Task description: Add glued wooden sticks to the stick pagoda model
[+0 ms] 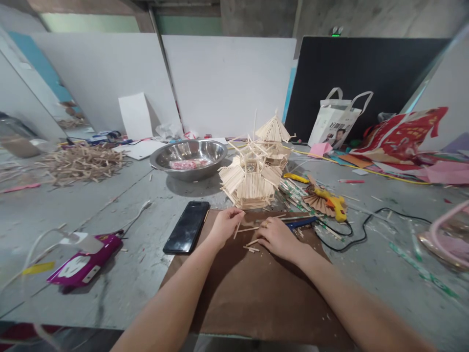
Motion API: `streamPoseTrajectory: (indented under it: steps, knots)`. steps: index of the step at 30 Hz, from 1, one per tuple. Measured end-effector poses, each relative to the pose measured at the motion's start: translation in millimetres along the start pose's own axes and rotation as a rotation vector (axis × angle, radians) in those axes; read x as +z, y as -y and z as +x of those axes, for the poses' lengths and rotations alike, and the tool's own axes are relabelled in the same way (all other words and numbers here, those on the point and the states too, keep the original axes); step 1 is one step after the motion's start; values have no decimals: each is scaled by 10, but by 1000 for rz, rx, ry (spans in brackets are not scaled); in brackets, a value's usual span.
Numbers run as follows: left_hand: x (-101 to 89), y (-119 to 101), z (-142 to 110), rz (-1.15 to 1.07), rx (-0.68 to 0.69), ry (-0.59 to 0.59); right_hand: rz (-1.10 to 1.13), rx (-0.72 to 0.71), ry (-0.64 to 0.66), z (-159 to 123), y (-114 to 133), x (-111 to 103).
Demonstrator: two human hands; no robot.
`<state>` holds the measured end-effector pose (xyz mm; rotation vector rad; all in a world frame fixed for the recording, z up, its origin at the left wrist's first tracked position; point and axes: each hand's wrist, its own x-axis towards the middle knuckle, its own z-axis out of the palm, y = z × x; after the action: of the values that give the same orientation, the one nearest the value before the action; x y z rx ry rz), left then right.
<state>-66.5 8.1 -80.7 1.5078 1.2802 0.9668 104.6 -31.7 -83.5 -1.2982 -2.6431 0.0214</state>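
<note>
My left hand point(224, 226) rests on a brown mat point(256, 293), its fingers pinched on a thin wooden stick point(238, 230) near the base of a pagoda model built of sticks point(254, 171). My right hand point(277, 238) lies curled on the mat just to the right, fingers pressed down over a few loose sticks point(252, 243). A blue-handled tool point(300, 223) lies just beyond the right hand. A black phone point(187, 233) sits left of the left hand.
A steel bowl point(189, 157) with pink contents stands behind the phone. A yellow glue gun point(331, 200) and its black cord point(362, 230) lie to the right. A heap of sticks point(82, 164) is at the far left, a magenta packet point(84, 264) nearer. Bags and coloured paper crowd the right back.
</note>
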Motion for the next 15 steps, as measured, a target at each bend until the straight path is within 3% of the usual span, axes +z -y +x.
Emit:
streamPoseTrajectory:
  steps: [4,7,15]
  knots:
    - [-20,11,0,385,157,-80,-9,18,-32,-5,33,1]
    - [-11,1,-34,664,195,-109,10,-2,-56,-12,65,-15]
    - [-23,25,-43,923,222,-117,-28,-69,-22,-30,179,-17]
